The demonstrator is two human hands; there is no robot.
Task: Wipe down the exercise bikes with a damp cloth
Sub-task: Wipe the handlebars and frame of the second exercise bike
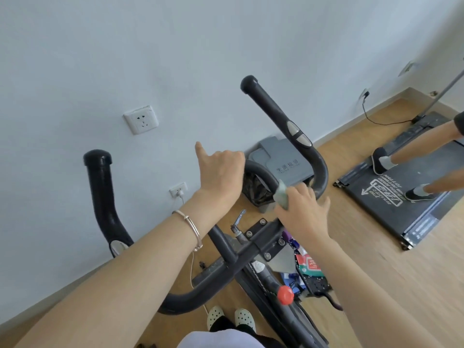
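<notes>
Closest to me are my pale perforated clogs [229, 320], and just beyond them the round red plastic knob [285, 294] on the dark frame of the black exercise bike [253, 243].

Above the frame, my left hand [221, 172] is curled over the middle loop of the black padded handlebar [261, 172], one digit sticking up; it steadies the bike and carries no cloth. My right hand [302, 209] sits just to its right and pinches the small grey-green cloth [282, 197] against the bar at the bend, my outer fingers fanned loosely.

What matters next, I judge, is the right horn [278, 114]. Its long axis runs from the bend under my cloth hand up and away to the left, ending in a cap near the wall. My right hand is plainly the nearer one, so a slide upward along that line suits it. The left horn [103, 197] stands well apart on the far side of my left arm.

Beyond the bars sit a grey lidded bin [283, 159] and a black treadmill [391, 197].
</notes>
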